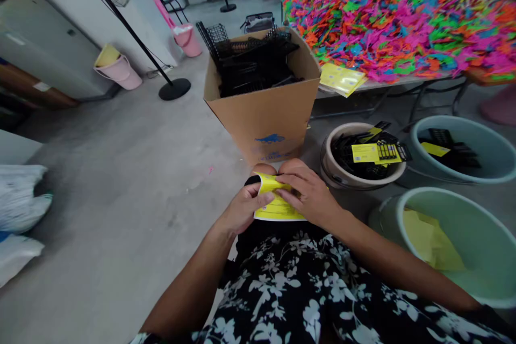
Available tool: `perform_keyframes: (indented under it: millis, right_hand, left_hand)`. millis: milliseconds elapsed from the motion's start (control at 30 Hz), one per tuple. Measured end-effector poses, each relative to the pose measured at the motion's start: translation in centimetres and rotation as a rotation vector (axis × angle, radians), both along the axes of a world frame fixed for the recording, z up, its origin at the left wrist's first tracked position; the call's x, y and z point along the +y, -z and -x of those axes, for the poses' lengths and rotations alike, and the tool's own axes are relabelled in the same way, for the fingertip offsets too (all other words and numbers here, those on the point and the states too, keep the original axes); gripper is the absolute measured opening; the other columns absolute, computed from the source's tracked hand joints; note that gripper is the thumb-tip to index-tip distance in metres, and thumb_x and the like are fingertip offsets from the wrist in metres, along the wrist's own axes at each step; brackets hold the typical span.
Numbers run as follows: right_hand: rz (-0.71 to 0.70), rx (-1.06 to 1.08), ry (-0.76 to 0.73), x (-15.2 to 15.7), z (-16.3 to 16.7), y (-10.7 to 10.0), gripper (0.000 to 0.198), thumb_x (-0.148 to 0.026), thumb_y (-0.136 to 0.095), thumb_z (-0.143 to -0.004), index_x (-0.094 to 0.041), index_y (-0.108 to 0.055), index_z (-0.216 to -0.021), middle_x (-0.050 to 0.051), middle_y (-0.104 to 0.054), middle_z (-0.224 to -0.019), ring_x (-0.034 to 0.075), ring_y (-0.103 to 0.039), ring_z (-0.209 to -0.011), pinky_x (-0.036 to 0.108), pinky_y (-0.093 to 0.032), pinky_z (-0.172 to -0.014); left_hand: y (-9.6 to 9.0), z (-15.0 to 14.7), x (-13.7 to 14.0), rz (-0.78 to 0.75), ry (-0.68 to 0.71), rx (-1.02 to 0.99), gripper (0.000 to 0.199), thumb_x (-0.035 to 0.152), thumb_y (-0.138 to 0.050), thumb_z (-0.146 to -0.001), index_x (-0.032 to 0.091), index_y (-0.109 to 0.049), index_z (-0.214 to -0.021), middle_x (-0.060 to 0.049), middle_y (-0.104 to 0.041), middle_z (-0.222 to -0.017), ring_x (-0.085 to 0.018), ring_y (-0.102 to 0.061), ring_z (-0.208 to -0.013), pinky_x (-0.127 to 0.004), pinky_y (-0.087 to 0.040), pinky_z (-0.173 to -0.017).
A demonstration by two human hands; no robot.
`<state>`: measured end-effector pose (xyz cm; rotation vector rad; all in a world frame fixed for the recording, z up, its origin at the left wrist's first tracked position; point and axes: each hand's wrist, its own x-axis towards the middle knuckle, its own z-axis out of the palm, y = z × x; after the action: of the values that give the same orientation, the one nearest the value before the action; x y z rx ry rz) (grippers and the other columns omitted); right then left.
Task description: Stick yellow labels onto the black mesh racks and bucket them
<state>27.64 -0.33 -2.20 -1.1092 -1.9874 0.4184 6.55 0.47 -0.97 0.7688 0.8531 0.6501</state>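
Observation:
A yellow printed card lies over my lap, its upper part curled over. My left hand grips the card's left edge, thumb on top. My right hand pinches the curled part from the right, fingers pressed together on it. The fingertips hide some of the card. Just beyond my knees stands a tall cardboard box full of black plastic mesh racks.
To my right are a beige bucket with black pieces and yellow cards, a blue bucket, and a green bucket holding yellow cards. Colourful plastic pieces heap on a table behind. A fan stand is at left.

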Motion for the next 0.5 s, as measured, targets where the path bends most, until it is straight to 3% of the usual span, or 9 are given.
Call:
perform_keyframes:
  millis: [200, 500]
  right_hand:
    - [0.003, 0.047, -0.012, 0.3, -0.4, -0.8, 0.016, -0.03, -0.065, -0.102, -0.021, -0.078, -0.105, 0.008, -0.076, -0.105, 0.023, -0.07, -0.101, 0.04, -0.055, -0.091]
    - [0.399, 0.288, -0.104, 0.7, -1.1, -2.1, 0.022, -0.037, -0.064, -0.102, -0.026, -0.082, -0.097, 0.003, -0.074, -0.096, 0.018, -0.067, -0.09, 0.032, -0.052, -0.082]
  left_hand:
    - [-1.1, 0.3, -0.1, -0.154, 0.118, 0.108, 0.036, 0.039, -0.086, -0.084, 0.016, -0.074, -0.11, -0.007, -0.081, -0.1, -0.021, -0.077, -0.088, -0.032, -0.059, -0.086]
    - [-1.7, 0.4, -0.3, -0.187, 0.178, 0.11, 0.035, 0.037, -0.079, -0.09, 0.017, -0.07, -0.119, -0.01, -0.08, -0.11, -0.023, -0.078, -0.092, -0.038, -0.061, -0.089]
